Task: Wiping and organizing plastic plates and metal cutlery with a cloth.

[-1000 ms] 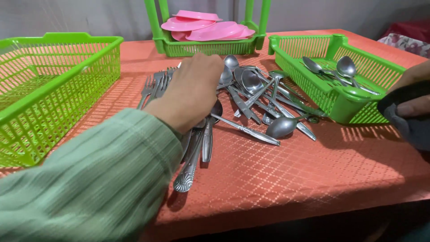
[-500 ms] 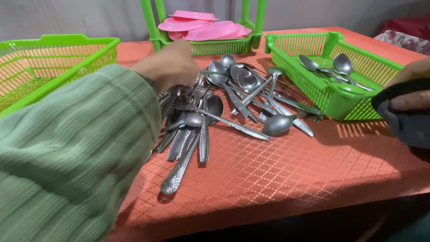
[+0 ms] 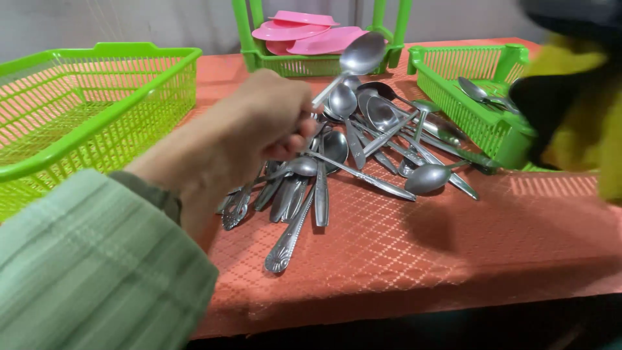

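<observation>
Gripping a spoon (image 3: 363,55) in clenched left hand (image 3: 259,129) fingers; right hand's fingers hidden behind blurred dark-and-yellow cloth (image 3: 570,104), grasp unclear.

Home dining spot: cutlery heap (image 3: 363,149) on orange tablecloth (image 3: 421,240), green baskets (image 3: 78,110), pink plates (image 3: 311,35).
</observation>
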